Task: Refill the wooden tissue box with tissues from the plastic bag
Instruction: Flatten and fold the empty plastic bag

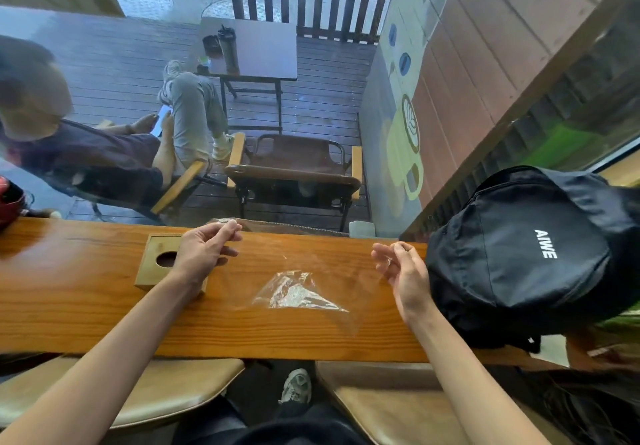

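Note:
A clear plastic bag [298, 292] is stretched above the wooden counter [104, 316], crumpled at its lower middle. My left hand [204, 250] pinches the bag's upper left edge between thumb and fingers. My right hand [401, 268] pinches its right edge. No tissues show inside the bag. The wooden tissue box [156, 264] with a round hole in its top sits on the counter, partly under my left wrist.
A black backpack [533, 247] fills the counter's right end, close to my right hand. A red object [8, 202] sits at the far left. Two padded stools [166, 389] stand below. Beyond the window a person sits beside an armchair [294, 167].

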